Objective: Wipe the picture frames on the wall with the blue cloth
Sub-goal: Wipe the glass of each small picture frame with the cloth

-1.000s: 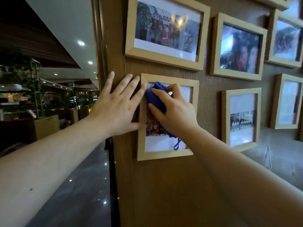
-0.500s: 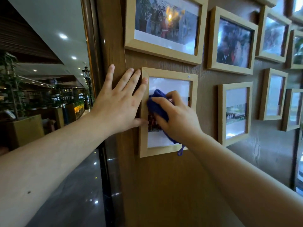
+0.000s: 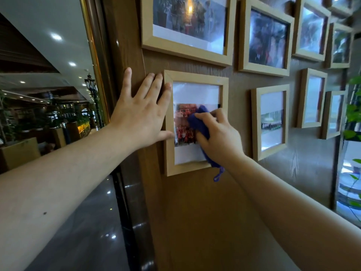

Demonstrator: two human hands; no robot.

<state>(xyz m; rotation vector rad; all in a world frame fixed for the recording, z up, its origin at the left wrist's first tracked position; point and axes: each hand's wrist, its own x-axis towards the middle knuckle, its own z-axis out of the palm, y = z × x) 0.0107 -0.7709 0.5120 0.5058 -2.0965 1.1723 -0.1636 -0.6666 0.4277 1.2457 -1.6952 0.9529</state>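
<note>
The right hand (image 3: pixel 218 137) has the blue cloth (image 3: pixel 199 122) bunched under its fingers (image 3: pixel 203 116), which are curled closed on it and press it against the glass of a small upright frame (image 3: pixel 168 149) near the left edge of the wooden wall (image 3: pixel 195 212). The cloth sits over the lower middle of that glass, covering part of the photo, with its hanging loop (image 3: pixel 218 175) dangling below the frame's bottom edge. The left hand (image 3: pixel 140 118) holds nothing: it lies flat and spread against the wall, fingertips and thumb resting on the frame's left rail, apparently to steady it.

As a judgement, the work is in its early or middle part. This one frame is being wiped now, and only the glass is under the cloth; whether its wooden rails have been done cannot be told. The upper part of its glass looks clear, but cleanliness is too fine to judge here.

Plenty seems left. The large frame (image 3: pixel 185 49) directly above, the dark-photo frame (image 3: pixel 263 71) to its right, the upright frame (image 3: pixel 268 153) just right of the one in hand, and several more frames toward the wall's right edge carry no cloth and no hand. None shows any sign either way of having been wiped.
</note>
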